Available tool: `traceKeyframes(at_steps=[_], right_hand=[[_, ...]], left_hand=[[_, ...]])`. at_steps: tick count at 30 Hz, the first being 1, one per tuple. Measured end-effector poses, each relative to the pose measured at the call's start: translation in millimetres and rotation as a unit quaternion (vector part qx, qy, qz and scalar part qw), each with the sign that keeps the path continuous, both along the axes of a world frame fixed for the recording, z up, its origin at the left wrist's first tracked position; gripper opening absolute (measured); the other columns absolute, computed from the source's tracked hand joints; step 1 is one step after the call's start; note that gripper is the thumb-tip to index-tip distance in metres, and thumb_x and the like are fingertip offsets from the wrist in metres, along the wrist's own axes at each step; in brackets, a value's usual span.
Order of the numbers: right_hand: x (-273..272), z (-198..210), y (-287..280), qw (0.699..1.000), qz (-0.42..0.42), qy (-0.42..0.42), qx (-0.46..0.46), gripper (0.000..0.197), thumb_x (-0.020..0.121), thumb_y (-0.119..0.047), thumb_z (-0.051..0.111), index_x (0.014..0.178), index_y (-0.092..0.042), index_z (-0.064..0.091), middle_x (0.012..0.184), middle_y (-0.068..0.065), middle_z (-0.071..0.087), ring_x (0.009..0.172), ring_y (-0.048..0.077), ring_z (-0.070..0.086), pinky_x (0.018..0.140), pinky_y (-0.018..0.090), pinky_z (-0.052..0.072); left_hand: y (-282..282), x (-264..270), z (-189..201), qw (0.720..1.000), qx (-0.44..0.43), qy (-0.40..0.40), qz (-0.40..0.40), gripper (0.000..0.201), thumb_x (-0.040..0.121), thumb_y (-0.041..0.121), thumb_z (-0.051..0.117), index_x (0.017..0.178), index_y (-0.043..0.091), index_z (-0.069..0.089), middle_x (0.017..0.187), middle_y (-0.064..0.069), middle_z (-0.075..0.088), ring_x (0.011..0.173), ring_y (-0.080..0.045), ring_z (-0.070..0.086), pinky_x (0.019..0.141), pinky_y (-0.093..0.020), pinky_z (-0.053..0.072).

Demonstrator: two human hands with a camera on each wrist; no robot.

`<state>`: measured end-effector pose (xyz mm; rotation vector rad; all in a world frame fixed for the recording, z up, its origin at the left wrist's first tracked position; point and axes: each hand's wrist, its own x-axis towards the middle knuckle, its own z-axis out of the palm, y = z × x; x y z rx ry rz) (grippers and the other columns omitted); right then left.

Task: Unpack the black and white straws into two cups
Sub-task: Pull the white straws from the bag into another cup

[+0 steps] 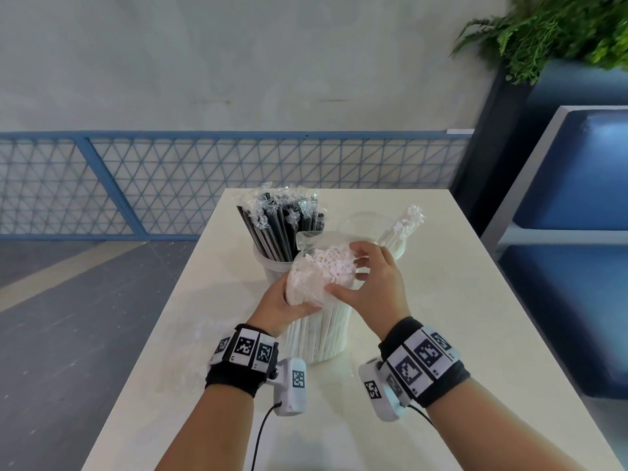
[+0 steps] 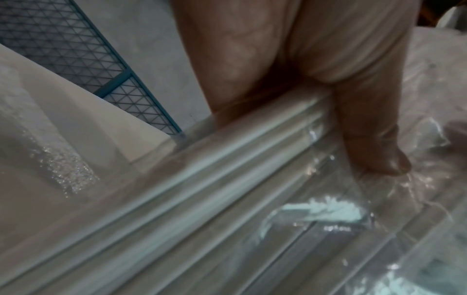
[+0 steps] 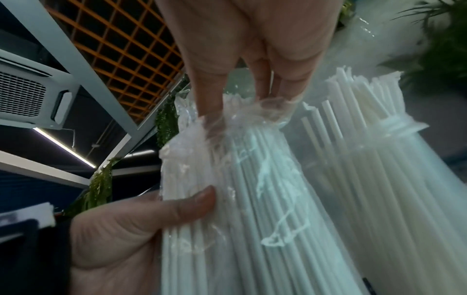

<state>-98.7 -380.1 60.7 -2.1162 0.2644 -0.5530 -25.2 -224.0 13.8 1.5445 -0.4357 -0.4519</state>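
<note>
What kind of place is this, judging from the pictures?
Probably a café or a similar seating area, though that is a guess. A white table stands beside blue cushioned benches, a leafy plant sits on a divider, and bulk drinking straws stand in a cup.

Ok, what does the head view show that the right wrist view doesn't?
Head only: black straws standing in a cup, and the table.
Right wrist only: right hand fingertips at the clear bag's open top, seen close.
Both: left hand gripping the bag of white straws, and more white straws behind it.
</note>
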Motion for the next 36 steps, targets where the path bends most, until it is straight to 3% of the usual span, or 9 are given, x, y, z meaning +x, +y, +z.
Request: traceKeyframes(at_steps=[3, 7, 11, 17, 20, 26, 30, 32, 36], right_hand=[[-1.5, -6.8, -0.5, 0.999, -0.010, 0.027, 0.039, 0.058, 0.064, -0.025, 0.083, 0.113, -0.013, 0.054, 0.103, -0.004, 0.055, 0.086, 0.009, 0.055, 0.069, -0.001, 0.041], [-1.5, -12.1, -0.2, 0.998, 0.026, 0.057, -0.012, 0.071, 0.069, -0.031, 0.079, 0.129, -0.012, 0.047, 0.117, -0.004, 0.046, 0.091, 0.007, 0.050, 0.080, 0.014, 0.042], [-4.3, -16.9, 3.3, 1.000, 0.002, 0.004, -0.011, 0.064, 0.066, -0.025, 0.081, 0.121, -0.015, 0.051, 0.111, -0.007, 0.043, 0.080, 0.005, 0.048, 0.071, 0.005, 0.041], [-9.0, -23.0, 17.6, 0.993, 0.017, -0.082, -0.080, 0.060, 0.068, -0.014, 0.075, 0.123, -0.021, 0.051, 0.125, -0.012, 0.047, 0.107, 0.014, 0.045, 0.089, 0.020, 0.039], [-5.9, -17.8, 14.1, 0.998, -0.001, -0.068, -0.006, 0.068, 0.064, -0.014, 0.080, 0.123, -0.015, 0.047, 0.122, -0.005, 0.050, 0.106, 0.014, 0.052, 0.087, 0.027, 0.049], [-5.8, -14.4, 15.4, 0.998, -0.034, -0.044, 0.019, 0.062, 0.064, -0.018, 0.082, 0.118, -0.010, 0.052, 0.115, 0.001, 0.051, 0.095, 0.012, 0.054, 0.086, 0.024, 0.051], [-3.7, -9.8, 13.3, 1.000, -0.019, -0.015, -0.020, 0.068, 0.066, -0.019, 0.081, 0.126, -0.012, 0.050, 0.112, -0.007, 0.047, 0.091, 0.008, 0.049, 0.078, 0.004, 0.040], [-1.2, -6.5, 12.1, 0.999, -0.021, 0.006, -0.026, 0.071, 0.064, -0.019, 0.081, 0.127, -0.010, 0.048, 0.116, -0.001, 0.048, 0.096, 0.013, 0.050, 0.083, 0.009, 0.040], [2.3, -3.7, 13.2, 0.995, -0.013, 0.084, -0.059, 0.069, 0.069, -0.026, 0.078, 0.129, -0.007, 0.048, 0.135, 0.009, 0.044, 0.128, 0.022, 0.037, 0.100, 0.019, 0.030]], left_hand=[[1.3, 0.5, -0.6, 1.000, -0.011, 0.021, -0.006, 0.058, 0.069, -0.014, 0.068, 0.115, 0.018, 0.051, 0.106, 0.004, 0.064, 0.095, -0.003, 0.065, 0.075, -0.016, 0.053], [0.3, 2.2, -2.2, 1.000, -0.005, 0.018, -0.021, 0.062, 0.067, -0.008, 0.073, 0.116, 0.023, 0.051, 0.111, 0.003, 0.064, 0.102, -0.008, 0.063, 0.079, -0.020, 0.053], [0.0, 0.3, -3.2, 1.000, 0.009, -0.005, -0.020, 0.063, 0.063, 0.002, 0.077, 0.112, 0.032, 0.051, 0.113, 0.004, 0.063, 0.105, -0.008, 0.061, 0.083, -0.023, 0.053], [-1.4, -1.8, 0.1, 1.000, 0.004, -0.004, -0.018, 0.068, 0.051, 0.027, 0.080, 0.114, 0.028, 0.052, 0.112, 0.004, 0.063, 0.106, -0.011, 0.061, 0.090, -0.028, 0.052], [-2.0, -0.9, -1.1, 1.000, -0.005, 0.007, -0.010, 0.070, 0.056, 0.013, 0.079, 0.120, 0.022, 0.051, 0.114, 0.004, 0.063, 0.105, -0.007, 0.062, 0.090, -0.026, 0.051], [-1.4, 0.0, 1.5, 1.000, 0.003, 0.001, -0.022, 0.070, 0.062, -0.009, 0.076, 0.115, 0.030, 0.050, 0.115, 0.006, 0.062, 0.104, 0.000, 0.061, 0.081, -0.020, 0.052], [-2.6, -1.6, 5.1, 1.000, 0.015, -0.016, -0.017, 0.076, 0.057, -0.007, 0.080, 0.115, 0.031, 0.050, 0.115, 0.008, 0.062, 0.108, 0.001, 0.059, 0.087, -0.018, 0.051], [-4.4, -2.7, 6.2, 1.000, 0.008, -0.008, -0.016, 0.078, 0.052, -0.005, 0.083, 0.113, 0.031, 0.050, 0.114, 0.008, 0.062, 0.104, 0.003, 0.060, 0.085, -0.018, 0.051], [-7.6, -2.1, 6.1, 1.000, -0.006, 0.004, -0.008, 0.090, 0.041, 0.018, 0.085, 0.124, 0.017, 0.050, 0.119, -0.002, 0.063, 0.111, -0.015, 0.060, 0.091, -0.034, 0.052]])
